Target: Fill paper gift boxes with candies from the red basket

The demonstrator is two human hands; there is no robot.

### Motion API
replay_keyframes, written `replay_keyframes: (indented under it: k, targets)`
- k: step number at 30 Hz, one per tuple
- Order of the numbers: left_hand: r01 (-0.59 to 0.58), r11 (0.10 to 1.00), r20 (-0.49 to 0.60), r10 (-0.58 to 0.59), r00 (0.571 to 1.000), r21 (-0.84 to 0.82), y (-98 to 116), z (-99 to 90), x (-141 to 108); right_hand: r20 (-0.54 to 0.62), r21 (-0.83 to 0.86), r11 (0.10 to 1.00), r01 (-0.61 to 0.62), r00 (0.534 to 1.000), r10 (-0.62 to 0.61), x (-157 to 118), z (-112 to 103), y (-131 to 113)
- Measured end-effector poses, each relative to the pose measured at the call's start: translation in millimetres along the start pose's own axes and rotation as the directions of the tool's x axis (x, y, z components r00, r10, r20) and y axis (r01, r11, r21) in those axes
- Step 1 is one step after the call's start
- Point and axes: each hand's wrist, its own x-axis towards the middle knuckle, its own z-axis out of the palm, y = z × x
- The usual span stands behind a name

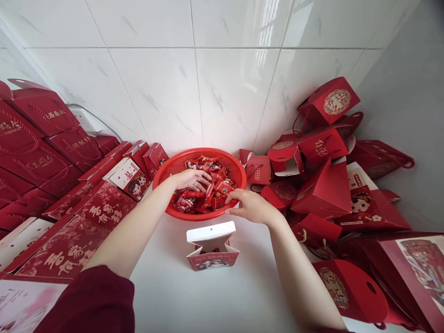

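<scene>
A red plastic basket (201,215) holds many small red wrapped packets (219,175). My left hand (194,179) is inside it, palm over the packets, with its fingers apart and touching them; nothing is gripped. At the basket's right front rim, my right hand (248,206) has its thumb and fingers apart around the rim, fingertips beside a packet, and it holds nothing that shows. In front of the basket a small red and white box (213,262) stands upright with its top open, and a few dark red things show inside.
Stacked red boxes with rope handles (52,113) and larger red cartons (104,208) line the left side. Several red gift boxes (322,185) are piled on the right. A tiled wall (229,97) rises behind, with a white power socket (85,119) at left.
</scene>
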Motion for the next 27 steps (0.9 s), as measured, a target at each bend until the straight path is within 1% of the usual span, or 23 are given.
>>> replay_keyframes:
  k: [3, 6, 9, 12, 15, 17, 22, 24, 27]
  targets:
    - [0.048, 0.992, 0.003, -0.049, 0.999, 0.118, -5, 2.9, 5, 0.006, 0.005, 1.000, -0.012, 1.000, 0.012, 0, -1, -1]
    - [0.086, 0.961, 0.010, -0.092, 0.996, 0.264, -8, 4.9, 9, 0.010, 0.009, 1.000, -0.014, 1.000, 0.014, 0, -2, -1]
    - [0.113, 0.919, 0.022, -0.131, 0.991, 0.377, -7, 8.1, 12, 0.010, 0.015, 1.000, -0.017, 1.000, 0.017, 0, -2, -1]
    - [0.137, 0.880, 0.007, -0.157, 0.988, 0.456, -3, 15.3, 14, 0.010, 0.017, 1.000, -0.014, 1.000, 0.014, 0, -2, -1]
    - [0.140, 0.851, 0.001, -0.163, 0.987, 0.507, 0, 22.4, 15, 0.010, 0.019, 1.000, -0.011, 1.000, 0.011, 0, -2, -1]
    - [0.124, 0.837, 0.022, -0.160, 0.987, 0.532, 2, 24.1, 14, 0.010, 0.017, 1.000, -0.014, 1.000, 0.013, 0, -2, 0]
    - [0.055, 0.818, 0.091, -0.130, 0.987, 0.572, 4, 18.7, 5, 0.008, 0.009, 1.000, -0.018, 1.000, 0.018, 0, -2, -2]
    - [0.048, 0.816, 0.090, -0.122, 0.988, 0.576, 3, 16.0, 2, 0.010, 0.007, 1.000, -0.017, 1.000, 0.017, -1, -2, -2]
    - [0.079, 0.813, 0.047, -0.129, 0.990, 0.577, 1, 14.1, 1, 0.008, 0.007, 1.000, -0.017, 1.000, 0.017, -1, -2, -2]
